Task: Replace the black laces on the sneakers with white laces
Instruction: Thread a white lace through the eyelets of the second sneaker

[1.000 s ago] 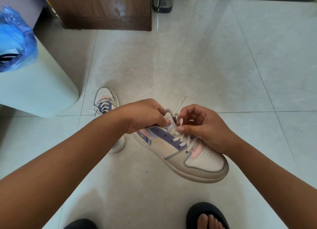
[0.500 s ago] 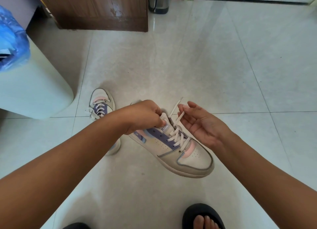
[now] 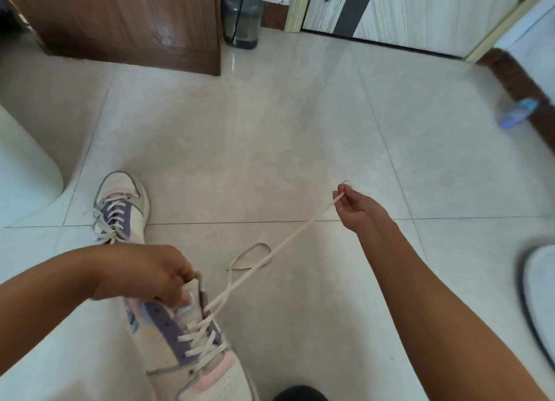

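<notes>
Two sneakers show, both cream leather with purple eyelet strips and pink panels. My left hand [image 3: 144,273] grips the padded collar and tongue of the near sneaker [image 3: 192,343], which tilts toe-down toward me. Its flat white lace [image 3: 288,240] criss-crosses the eyelets, then runs taut and straight up to my right hand [image 3: 356,210], whose thumb and fingertips pinch the lace near its tip. A second loose end curls in a soft loop on the floor just past the tongue. The other sneaker [image 3: 120,208] lies on the glossy tiled floor [image 3: 270,148] beyond my left wrist, also laced white. Smooth open tile spreads ahead to a wooden cabinet [image 3: 120,22] and a door.
</notes>
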The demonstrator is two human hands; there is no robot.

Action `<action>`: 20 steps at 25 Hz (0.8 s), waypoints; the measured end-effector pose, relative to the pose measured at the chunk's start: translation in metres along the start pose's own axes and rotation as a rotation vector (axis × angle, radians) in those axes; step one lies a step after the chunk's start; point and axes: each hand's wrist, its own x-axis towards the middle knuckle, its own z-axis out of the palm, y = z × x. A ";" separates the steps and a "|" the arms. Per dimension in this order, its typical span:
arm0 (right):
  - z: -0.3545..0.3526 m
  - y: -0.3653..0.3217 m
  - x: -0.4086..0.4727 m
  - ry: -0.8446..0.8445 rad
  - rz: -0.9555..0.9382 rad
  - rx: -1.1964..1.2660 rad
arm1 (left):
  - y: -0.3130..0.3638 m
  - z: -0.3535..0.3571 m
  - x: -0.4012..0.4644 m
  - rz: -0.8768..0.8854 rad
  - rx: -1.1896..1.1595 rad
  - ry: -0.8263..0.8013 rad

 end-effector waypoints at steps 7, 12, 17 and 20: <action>-0.069 -0.056 0.071 -0.056 -0.175 -0.311 | -0.042 -0.018 0.016 0.090 -0.332 -0.297; -0.056 -0.070 0.047 0.002 -0.114 0.108 | -0.033 -0.017 0.016 0.056 -0.323 -0.324; -0.043 -0.075 0.029 -0.035 -0.240 -0.095 | 0.000 -0.014 -0.001 0.003 -0.173 -0.122; -0.018 -0.049 -0.010 -0.182 -0.411 -0.578 | 0.034 -0.016 -0.011 0.009 -0.037 -0.023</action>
